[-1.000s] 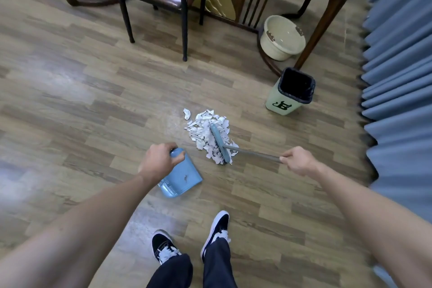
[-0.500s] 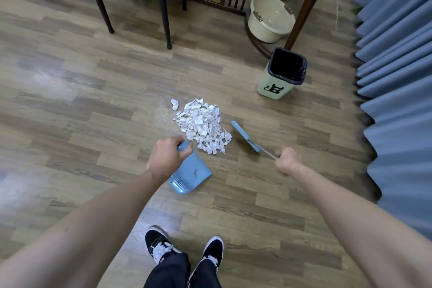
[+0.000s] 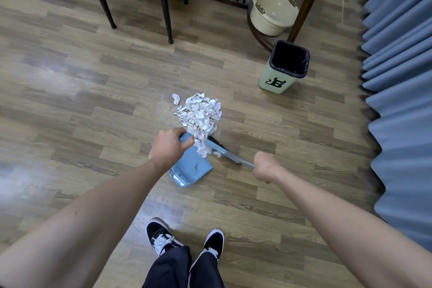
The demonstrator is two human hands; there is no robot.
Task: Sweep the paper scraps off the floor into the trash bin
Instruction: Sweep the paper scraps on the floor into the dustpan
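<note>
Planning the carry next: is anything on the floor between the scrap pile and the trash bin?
Nothing visible. Bare floor runs from the paper scraps to the trash bin, whose mouth is open. The cream basin and table leg stand beyond the bin, off that line.

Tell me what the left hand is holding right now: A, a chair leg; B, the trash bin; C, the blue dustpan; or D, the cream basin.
C. The left hand is closed around the handle of the blue dustpan, which sits on the floor at the near edge of the paper scraps, while the right hand holds the brush.
</note>
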